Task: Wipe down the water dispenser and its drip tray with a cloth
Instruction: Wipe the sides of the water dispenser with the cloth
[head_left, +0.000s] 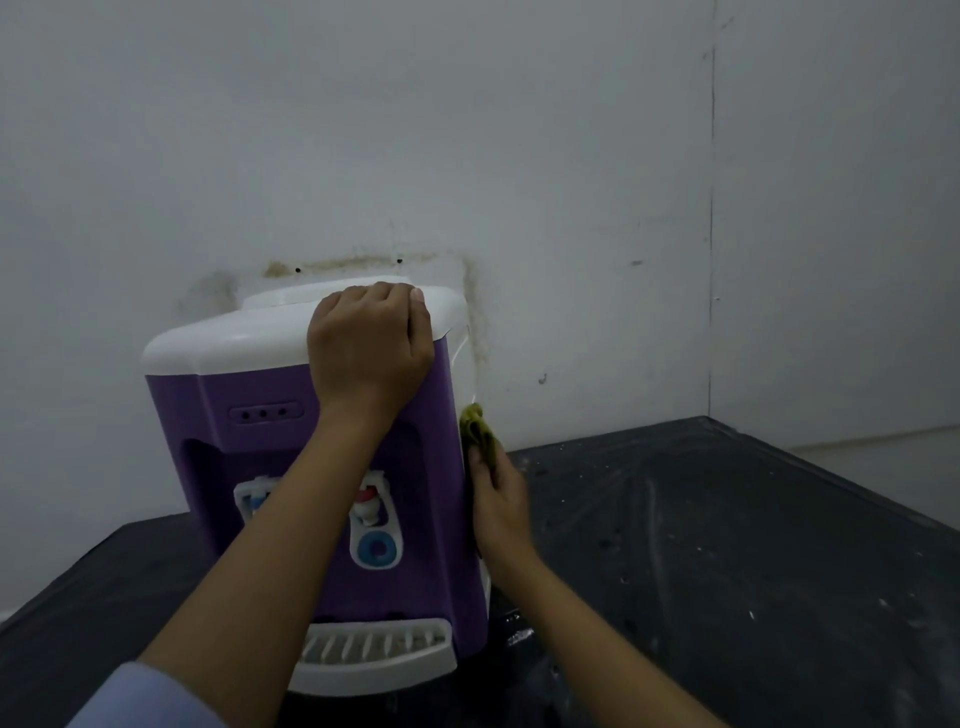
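The purple-and-white plastic water dispenser (291, 387) is sitting centre frame on the dark speckled bench (727, 545), with its white slotted drip tray (374, 649) at its foot. The left hand (369, 343) is curling its fingers over the white top, gripping it. The right hand (498, 504) is pinching a crumpled green cloth (477, 428) against the dispenser's right side.

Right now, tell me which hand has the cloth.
The right hand, holding the green cloth against the side of the dispenser. The left hand has no cloth; it grips the dispenser's white top.
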